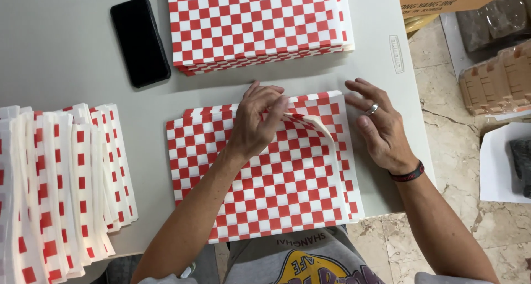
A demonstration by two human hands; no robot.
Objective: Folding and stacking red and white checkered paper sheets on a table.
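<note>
Directly ahead at the near table edge: small pile of checkered paper point(265, 179), long axis left to right. Left hand point(255, 123) nearer, pinching the top sheet's point(310, 122) lifted far corner; right hand point(381, 126) open, flat beside. Farther: bigger stack point(257, 24).

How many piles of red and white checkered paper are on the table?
3. One stack at the far edge, one pile in front under both hands, and a fanned, folded pile at the left, partly cut off by the frame.
</note>
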